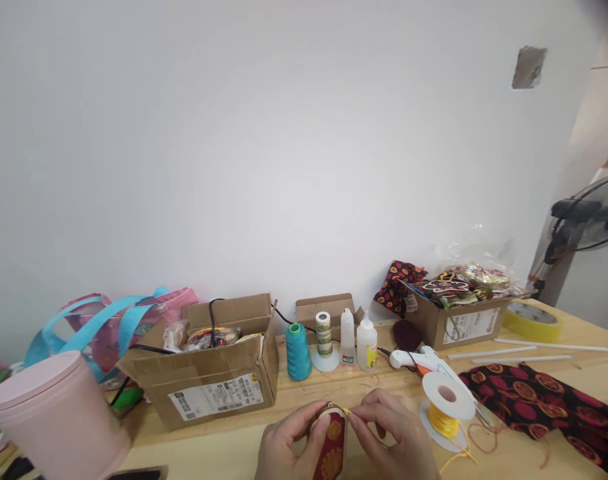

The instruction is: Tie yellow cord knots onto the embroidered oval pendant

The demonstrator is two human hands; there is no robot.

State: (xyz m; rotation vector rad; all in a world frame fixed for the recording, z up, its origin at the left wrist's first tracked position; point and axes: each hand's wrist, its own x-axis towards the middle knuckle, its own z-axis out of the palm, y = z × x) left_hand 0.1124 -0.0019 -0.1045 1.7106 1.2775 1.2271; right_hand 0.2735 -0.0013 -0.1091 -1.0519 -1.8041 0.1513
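Note:
Low in the middle of the view, my left hand (284,445) grips a small oval piece covered in red patterned fabric (331,445), fingers curled round its left side. My right hand (394,437) pinches the piece's top edge, where a thin yellow cord (347,411) meets it. A spool of yellow cord (443,405) lies just right of my right hand, with loose cord trailing toward the table's front.
On the wooden table (224,453) stand an open cardboard box (209,373), a teal thread cone (297,351), a smaller spool (324,337), two glue bottles (367,343), a glue gun (419,360), another box of trinkets (459,317), dark patterned fabric (539,400), yellow tape (531,320), a pink container (59,417). A fan (589,220) stands right.

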